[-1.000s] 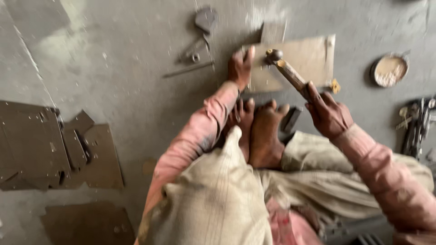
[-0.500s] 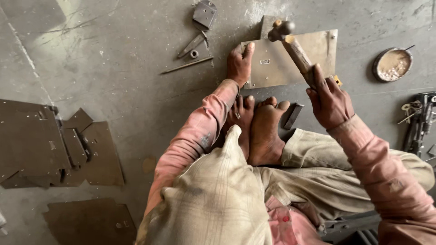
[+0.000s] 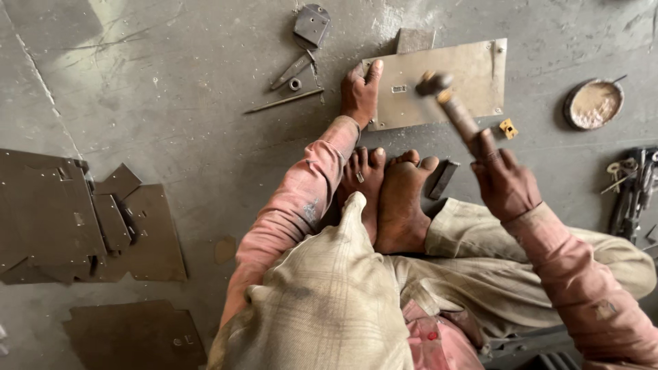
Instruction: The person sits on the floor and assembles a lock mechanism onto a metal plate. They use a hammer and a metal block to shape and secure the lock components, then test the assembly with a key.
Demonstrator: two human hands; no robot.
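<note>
A flat rectangular metal plate [image 3: 473, 68] lies on the concrete floor in front of my bare feet [image 3: 387, 192]. My left hand [image 3: 359, 92] presses flat on its left edge, fingers spread over the corner. My right hand [image 3: 506, 183] grips the wooden handle of a hammer [image 3: 449, 103], whose blurred head hangs just above the middle of the plate, near a small slot. A small yellowish metal piece [image 3: 508, 128] sits on the floor below the plate's right corner.
A pile of dark cut metal sheets [image 3: 75, 219] lies at the left. Small metal parts, a rod [image 3: 284, 101] and a hinged piece [image 3: 312, 24] lie beyond my left hand. A round dish [image 3: 593, 104] and a cluster of tools [image 3: 634, 188] are at the right. A dark bar [image 3: 442, 179] rests beside my foot.
The hammer rose from the plate half a second ago and now swings back down toward the plate's middle. My left hand stays pressed on the plate's left edge.
</note>
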